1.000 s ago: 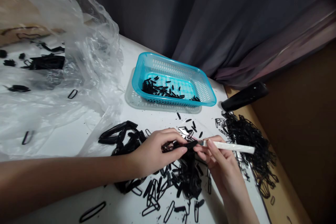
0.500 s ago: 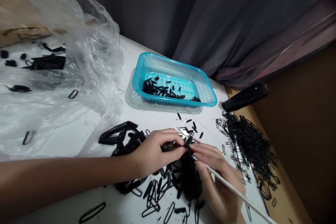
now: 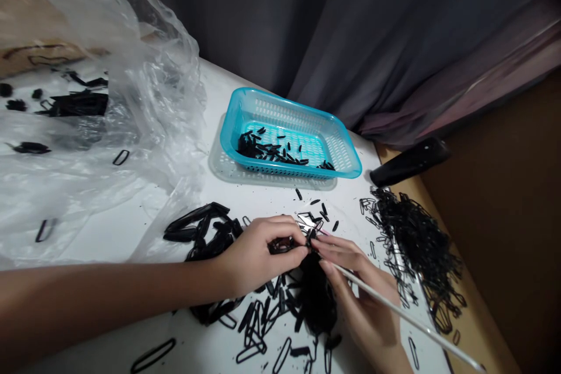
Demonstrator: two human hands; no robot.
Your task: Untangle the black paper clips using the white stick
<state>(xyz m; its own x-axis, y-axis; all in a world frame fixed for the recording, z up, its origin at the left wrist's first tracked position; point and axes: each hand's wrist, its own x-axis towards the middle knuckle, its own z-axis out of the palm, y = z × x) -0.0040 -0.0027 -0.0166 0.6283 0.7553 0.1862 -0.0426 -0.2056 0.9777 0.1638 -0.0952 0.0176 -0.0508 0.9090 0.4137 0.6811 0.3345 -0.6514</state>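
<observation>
We note a white surface [image 3: 258, 198] strewn with black loops [image 3: 421, 251], a dark curtain [image 3: 245, 23] behind, clear plastic [image 3: 162, 99] at left, a blue basket [image 3: 350, 171] farther back. Nearer us, the left hand [image 3: 258, 251] pinches a small black piece [image 3: 311, 236] above the litter; the right hand [image 3: 363, 286] grips a slim pale tool [image 3: 421, 326].

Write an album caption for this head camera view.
Left hand pinching a small black piece, right hand holding a slim white tool, blue basket beyond.
</observation>
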